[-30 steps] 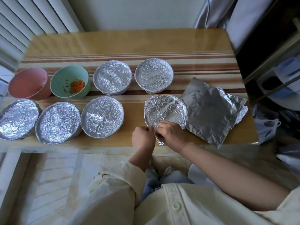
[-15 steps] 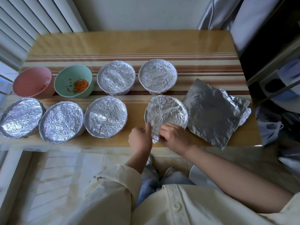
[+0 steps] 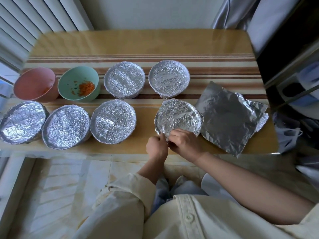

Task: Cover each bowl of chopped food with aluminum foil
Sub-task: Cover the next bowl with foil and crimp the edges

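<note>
Carefully now, from the head view: near right on the counter point(image 3: 146, 42), a foil-capped bowl point(image 3: 178, 116) with both hands at its near rim. Left hand point(image 3: 156, 146) and right hand point(image 3: 185, 144) curled, pinching the loose foil flap point(image 3: 166, 135) between fingertips. Best to fold that flap down under the lip, then work round the rim in small pinches, pressing flat without tearing. Spare foil sheets point(image 3: 226, 118) touching the bowl's right side. Far left, a green bowl point(image 3: 79, 83) with orange bits and a pink bowl point(image 3: 35, 84), both not yet covered.
</note>
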Action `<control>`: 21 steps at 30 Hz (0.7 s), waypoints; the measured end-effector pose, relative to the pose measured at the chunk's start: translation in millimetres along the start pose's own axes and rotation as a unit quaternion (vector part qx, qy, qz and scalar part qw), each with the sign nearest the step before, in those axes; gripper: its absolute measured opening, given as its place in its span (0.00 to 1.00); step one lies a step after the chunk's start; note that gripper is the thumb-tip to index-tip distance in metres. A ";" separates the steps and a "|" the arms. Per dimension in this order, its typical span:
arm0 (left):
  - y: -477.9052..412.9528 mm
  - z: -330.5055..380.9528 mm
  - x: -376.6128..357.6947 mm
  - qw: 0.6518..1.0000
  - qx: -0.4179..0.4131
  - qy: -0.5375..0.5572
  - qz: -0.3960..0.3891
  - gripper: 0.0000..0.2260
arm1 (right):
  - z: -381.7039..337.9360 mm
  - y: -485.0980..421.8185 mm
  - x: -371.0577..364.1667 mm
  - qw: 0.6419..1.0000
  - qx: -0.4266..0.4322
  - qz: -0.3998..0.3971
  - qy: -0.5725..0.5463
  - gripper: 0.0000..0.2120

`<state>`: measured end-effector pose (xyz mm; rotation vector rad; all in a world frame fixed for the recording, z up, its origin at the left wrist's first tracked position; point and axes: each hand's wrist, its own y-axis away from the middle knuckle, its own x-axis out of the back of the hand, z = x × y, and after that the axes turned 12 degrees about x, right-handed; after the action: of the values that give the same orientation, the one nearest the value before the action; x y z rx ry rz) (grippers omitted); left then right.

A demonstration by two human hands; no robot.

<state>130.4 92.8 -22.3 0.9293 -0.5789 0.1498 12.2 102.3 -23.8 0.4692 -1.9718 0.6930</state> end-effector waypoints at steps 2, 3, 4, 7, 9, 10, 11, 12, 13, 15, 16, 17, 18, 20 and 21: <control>-0.5 3.4 0.9 1.000 -0.001 -0.023 0.000 0.20 | 0.3 -0.7 -0.6 1.000 -0.001 0.004 -0.004 0.13; -0.1 5.1 2.5 0.999 -0.010 -0.039 0.005 0.20 | 0.8 -1.4 -1.1 1.000 -0.004 0.008 -0.005 0.13; 1.2 6.7 4.8 0.999 -0.017 -0.050 0.008 0.20 | 0.9 -2.2 -1.3 1.000 -0.006 0.010 -0.008 0.13; 2.2 7.2 9.2 0.997 -0.035 -0.064 0.033 0.20 | -1.5 -4.3 -0.3 1.000 -0.002 0.009 -0.012 0.13; 2.7 7.3 11.4 0.994 -0.051 -0.066 0.070 0.20 | -2.7 -4.6 0.2 1.000 -0.001 0.009 -0.013 0.13; 2.2 8.3 12.5 0.992 -0.064 -0.067 0.084 0.19 | -2.4 -4.1 -0.4 1.000 -0.001 0.006 -0.013 0.13; 0.8 10.3 13.6 0.990 -0.078 -0.071 0.093 0.17 | -1.7 -3.4 -1.3 1.000 -0.001 0.001 -0.014 0.13; -1.2 12.9 15.3 0.989 -0.084 -0.076 0.096 0.16 | -1.0 -3.0 -2.4 1.000 -0.003 -0.004 -0.016 0.13; -3.7 15.2 17.2 0.989 -0.085 -0.080 0.095 0.15 | -0.1 -2.5 -3.2 1.000 -0.005 -0.007 -0.020 0.12; -7.2 18.2 20.8 0.989 -0.084 -0.084 0.088 0.14 | 0.6 -2.8 -4.0 0.999 -0.011 -0.012 -0.027 0.12; -7.8 18.6 22.0 0.989 -0.084 -0.082 0.086 0.14 | 0.5 -3.3 -3.8 0.999 -0.014 -0.013 -0.030 0.11; -7.9 18.7 22.7 0.990 -0.084 -0.075 0.087 0.15 | 0.3 -4.0 -3.7 0.999 -0.017 -0.015 -0.031 0.11; -8.4 18.0 22.3 0.990 -0.083 -0.066 0.088 0.17 | 0.2 -4.6 -3.5 0.999 -0.019 -0.015 -0.033 0.11; -9.2 15.6 20.4 0.992 -0.080 -0.045 0.090 0.17 | 0.2 -5.0 -3.7 0.999 -0.020 -0.012 -0.035 0.12; -8.9 15.0 19.8 0.992 -0.081 -0.041 0.090 0.17 | 0.3 -5.1 -3.6 0.999 -0.019 -0.011 -0.035 0.12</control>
<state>144.2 73.2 -11.3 0.7282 -0.7396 0.2235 16.6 98.3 -25.7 0.4987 -2.0393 0.6318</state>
